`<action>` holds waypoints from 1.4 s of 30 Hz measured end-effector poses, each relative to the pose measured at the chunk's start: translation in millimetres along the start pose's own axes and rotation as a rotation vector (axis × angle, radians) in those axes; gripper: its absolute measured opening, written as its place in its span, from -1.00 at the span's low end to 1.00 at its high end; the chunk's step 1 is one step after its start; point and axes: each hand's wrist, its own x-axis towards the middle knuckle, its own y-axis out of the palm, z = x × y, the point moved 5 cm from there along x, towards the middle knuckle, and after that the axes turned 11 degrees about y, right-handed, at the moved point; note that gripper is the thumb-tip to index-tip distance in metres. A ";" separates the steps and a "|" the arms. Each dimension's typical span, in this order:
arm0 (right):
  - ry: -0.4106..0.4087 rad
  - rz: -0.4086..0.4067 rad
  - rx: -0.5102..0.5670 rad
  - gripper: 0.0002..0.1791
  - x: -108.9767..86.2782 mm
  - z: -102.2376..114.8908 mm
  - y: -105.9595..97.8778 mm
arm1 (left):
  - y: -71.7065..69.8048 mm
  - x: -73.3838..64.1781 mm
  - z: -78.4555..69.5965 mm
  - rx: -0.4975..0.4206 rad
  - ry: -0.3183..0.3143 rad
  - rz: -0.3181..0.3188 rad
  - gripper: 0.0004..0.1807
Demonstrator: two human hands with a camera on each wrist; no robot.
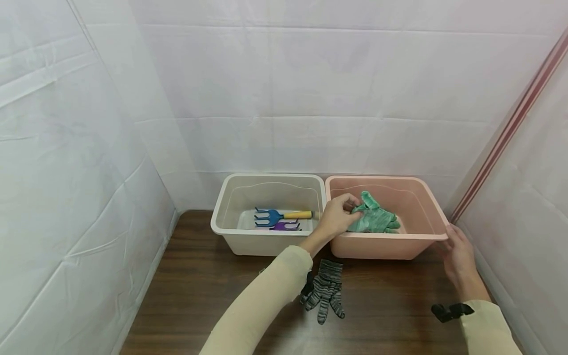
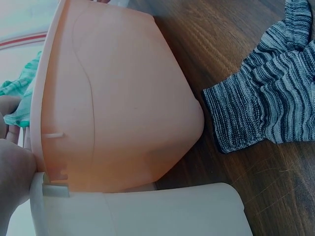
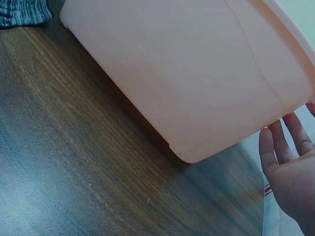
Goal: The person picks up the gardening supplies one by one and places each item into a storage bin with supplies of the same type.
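A green glove (image 1: 374, 219) lies in the pink plastic bin (image 1: 386, 246), partly raised against its front wall. My left hand (image 1: 339, 212) reaches over the front left corner of that bin and pinches the glove's cuff. In the left wrist view, green fabric (image 2: 22, 91) shows at the fingers, just beyond the rim. My right hand (image 1: 459, 254) holds the pink bin at its front right corner. The right wrist view shows those fingers (image 3: 279, 142) against the bin's side below the rim. A black-and-grey knit glove (image 1: 326, 291) lies on the table before the bins.
Left of the pink bin stands a white bin (image 1: 255, 242), nearly against it. Inside are a blue hand fork with a yellow handle (image 1: 275, 217) and a purple fork (image 1: 286, 226). White sheeting (image 1: 275, 98) hangs behind and beside the brown wooden table (image 1: 186, 296).
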 end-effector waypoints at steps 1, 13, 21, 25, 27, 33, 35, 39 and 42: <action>0.000 -0.001 -0.002 -0.41 -0.2 -0.2 0.0 | 0.2 -0.1 0.1 0.002 0.000 0.001 -0.86; 0.010 0.014 0.007 -0.39 -4.9 2.0 0.8 | 0.7 -0.8 -0.1 0.006 -0.001 0.005 -0.87; 0.005 0.007 -0.031 -0.38 -5.4 1.9 4.0 | -1.3 -1.2 -0.4 0.014 0.004 0.010 -0.87; 0.008 0.006 -0.023 -0.40 -4.3 1.3 4.6 | -1.6 -1.8 0.7 0.013 -0.003 0.012 -0.87; 0.011 0.006 -0.009 -0.41 -3.2 1.1 5.1 | -1.9 -1.9 0.8 0.005 -0.004 0.013 -0.88; 0.028 -0.023 -0.036 -0.36 -1.8 1.7 4.9 | -1.2 -1.2 0.3 -0.005 -0.004 0.015 -0.88; 0.033 -0.024 -0.039 -0.33 -2.1 2.1 4.8 | -0.4 -1.1 0.5 -0.004 -0.009 0.012 -0.89; 0.024 -0.025 -0.032 -0.34 -4.4 3.1 3.6 | 1.5 -0.7 -0.6 -0.009 -0.008 0.013 -0.88; 0.015 -0.026 -0.025 -0.36 -6.6 2.8 2.4 | 2.4 -0.6 -2.2 -0.010 0.001 0.015 -0.88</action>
